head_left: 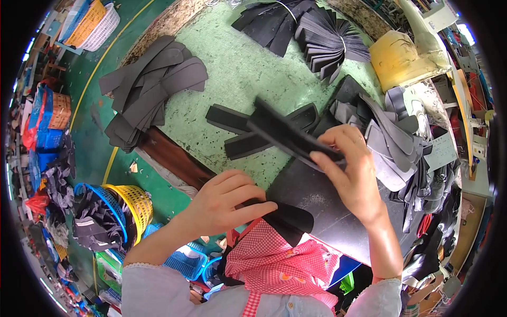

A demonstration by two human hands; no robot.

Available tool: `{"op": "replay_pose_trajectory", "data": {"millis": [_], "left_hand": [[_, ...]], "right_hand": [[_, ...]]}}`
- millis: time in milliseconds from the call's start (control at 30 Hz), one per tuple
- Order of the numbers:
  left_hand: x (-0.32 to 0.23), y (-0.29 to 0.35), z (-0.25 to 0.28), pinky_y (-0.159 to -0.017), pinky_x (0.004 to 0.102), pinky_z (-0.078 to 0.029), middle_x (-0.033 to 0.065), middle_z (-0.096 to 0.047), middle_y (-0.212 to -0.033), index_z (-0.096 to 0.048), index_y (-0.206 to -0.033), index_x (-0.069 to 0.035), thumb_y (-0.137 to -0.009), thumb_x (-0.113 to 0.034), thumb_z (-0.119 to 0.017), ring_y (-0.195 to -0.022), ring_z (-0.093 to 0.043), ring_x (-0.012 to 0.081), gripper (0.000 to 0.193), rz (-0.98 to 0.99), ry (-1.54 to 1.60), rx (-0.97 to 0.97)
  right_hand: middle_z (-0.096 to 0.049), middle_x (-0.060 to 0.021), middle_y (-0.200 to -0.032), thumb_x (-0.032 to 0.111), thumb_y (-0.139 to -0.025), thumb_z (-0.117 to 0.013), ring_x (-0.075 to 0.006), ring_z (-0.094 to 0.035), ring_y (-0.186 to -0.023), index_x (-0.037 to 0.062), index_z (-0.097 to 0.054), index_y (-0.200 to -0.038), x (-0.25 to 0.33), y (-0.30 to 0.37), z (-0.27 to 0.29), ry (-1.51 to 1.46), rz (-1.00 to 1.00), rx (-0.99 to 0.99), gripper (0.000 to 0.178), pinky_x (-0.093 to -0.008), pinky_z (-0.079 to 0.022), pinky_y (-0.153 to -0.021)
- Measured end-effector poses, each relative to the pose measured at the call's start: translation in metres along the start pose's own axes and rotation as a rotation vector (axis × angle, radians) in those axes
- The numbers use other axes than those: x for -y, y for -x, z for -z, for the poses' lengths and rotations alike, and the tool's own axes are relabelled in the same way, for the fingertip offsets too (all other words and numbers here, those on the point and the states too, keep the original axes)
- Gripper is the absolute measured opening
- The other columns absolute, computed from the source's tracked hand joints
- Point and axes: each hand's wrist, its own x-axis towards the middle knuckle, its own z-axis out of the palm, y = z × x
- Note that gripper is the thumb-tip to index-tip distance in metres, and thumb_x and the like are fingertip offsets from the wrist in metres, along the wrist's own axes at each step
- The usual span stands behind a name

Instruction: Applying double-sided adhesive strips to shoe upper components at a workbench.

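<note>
Pinching a stack of long black foam strips (288,134) in the right hand (351,171) — fingers closed around one end. Pressing the left hand (224,203), fingers closed, on a curved black piece (288,219) at the green counter (237,68) edge — grey cut pieces (150,84) well apart.

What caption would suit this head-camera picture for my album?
Over a green worktable, the right hand lifts a long black strip while the left hand pins a dark curved piece.

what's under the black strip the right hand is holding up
Under the black strip lie two more black pieces on the green table. Their middles are covered by the strip. Nearer the right hand, a black mat lies below.
</note>
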Motion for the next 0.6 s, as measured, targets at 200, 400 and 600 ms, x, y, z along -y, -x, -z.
{"op": "replay_pose_trajectory", "data": {"millis": [200,400,600], "left_hand": [[-0.002,0.007,-0.012,-0.11,0.0467,-0.047,0.0049,-0.064,-0.126,-0.079,-0.106,-0.026,-0.065,-0.023,-0.082,-0.13,-0.053,0.0316,0.041,0.102,-0.05,-0.102],[0.002,-0.032,0.01,-0.125,0.0637,-0.023,0.0048,-0.068,-0.123,-0.069,-0.096,-0.019,-0.071,-0.019,-0.083,-0.141,-0.051,0.028,0.029,0.072,-0.129,0.066],[0.053,-0.053,0.013,-0.1,0.0471,-0.043,0.011,-0.066,-0.117,-0.065,-0.117,-0.008,-0.072,-0.012,-0.083,-0.115,-0.057,0.0367,0.049,0.292,-0.162,0.046]], "right_hand": [[-0.062,-0.0117,-0.112,-0.002,-0.074,-0.078,-0.0342,-0.059,-0.101,0.006,-0.063,-0.096,0.008,0.022,-0.017,0.139,0.075,-0.009,0.027,-0.0448,-0.048,-0.094],[-0.063,-0.01,-0.1,-0.007,-0.071,-0.075,-0.0348,-0.064,-0.099,0.0074,-0.064,-0.097,-0.001,0.019,-0.018,-0.126,0.313,0.222,0.032,-0.043,-0.054,-0.085],[-0.068,-0.0132,-0.112,-0.008,-0.082,-0.076,-0.0325,-0.067,-0.108,0.0039,-0.066,-0.11,-0.018,0.033,0.015,-0.137,0.197,-0.152,0.031,-0.0405,-0.054,-0.095]]}}
